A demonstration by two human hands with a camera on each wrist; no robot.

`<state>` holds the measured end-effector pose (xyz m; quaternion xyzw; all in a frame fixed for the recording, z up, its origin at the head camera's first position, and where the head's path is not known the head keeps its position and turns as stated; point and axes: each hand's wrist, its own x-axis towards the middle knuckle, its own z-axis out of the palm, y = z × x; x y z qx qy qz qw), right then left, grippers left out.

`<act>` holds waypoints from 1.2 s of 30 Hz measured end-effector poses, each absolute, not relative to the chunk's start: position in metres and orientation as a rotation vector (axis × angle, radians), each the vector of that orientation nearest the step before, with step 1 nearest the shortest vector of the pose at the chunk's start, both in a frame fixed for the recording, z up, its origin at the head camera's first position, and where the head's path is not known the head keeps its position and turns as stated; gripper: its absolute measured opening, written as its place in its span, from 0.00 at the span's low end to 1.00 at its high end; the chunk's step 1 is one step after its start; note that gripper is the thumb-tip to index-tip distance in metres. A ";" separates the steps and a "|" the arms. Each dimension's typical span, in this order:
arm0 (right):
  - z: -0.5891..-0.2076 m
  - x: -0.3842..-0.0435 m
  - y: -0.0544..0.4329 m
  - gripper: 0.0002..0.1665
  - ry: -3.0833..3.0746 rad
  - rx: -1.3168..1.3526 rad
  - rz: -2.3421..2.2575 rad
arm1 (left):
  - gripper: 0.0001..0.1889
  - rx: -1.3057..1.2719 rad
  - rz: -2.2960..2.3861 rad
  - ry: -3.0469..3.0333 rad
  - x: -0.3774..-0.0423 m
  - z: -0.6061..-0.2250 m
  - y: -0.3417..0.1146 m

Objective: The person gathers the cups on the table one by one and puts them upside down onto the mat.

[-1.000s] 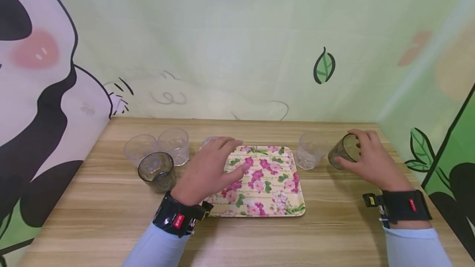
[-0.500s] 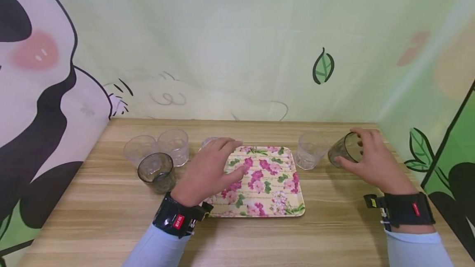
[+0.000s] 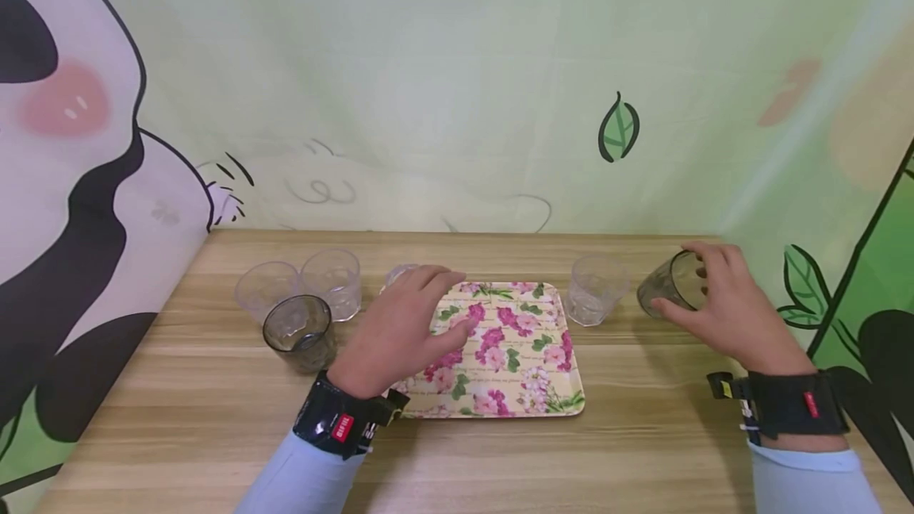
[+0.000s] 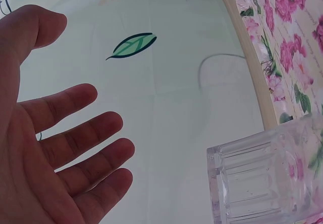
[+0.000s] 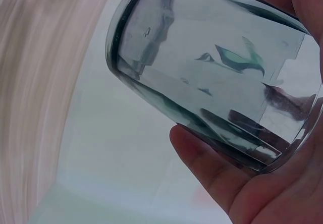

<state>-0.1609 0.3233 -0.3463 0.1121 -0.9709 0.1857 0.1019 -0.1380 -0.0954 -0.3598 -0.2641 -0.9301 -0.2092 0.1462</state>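
Note:
My right hand grips a dark smoky drinking glass at the right of the table, thumb on one side and fingers on the other. The glass is tilted, its rim toward the palm; in the right wrist view the dark glass shows nothing inside. My left hand hovers with spread, relaxed fingers over the left side of a flowered tray, holding nothing. Behind it, mostly hidden in the head view, is a clear glass; the left wrist view shows this clear glass against the flowered tray.
At the left stand two clear glasses, a nearer one and one by the tray, with a smoky glass in front. Another clear glass stands between the tray and my right hand. A printed wall cloth borders the wooden table.
My right hand has shifted slightly to the right and up with the smoky glass in its grip. The left hand, tray and other glasses stay in place.

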 end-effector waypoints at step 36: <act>-0.345 -0.158 0.282 0.55 -2.621 0.549 0.559 | 0.30 -0.776 -0.593 -2.674 -0.137 -0.360 -0.094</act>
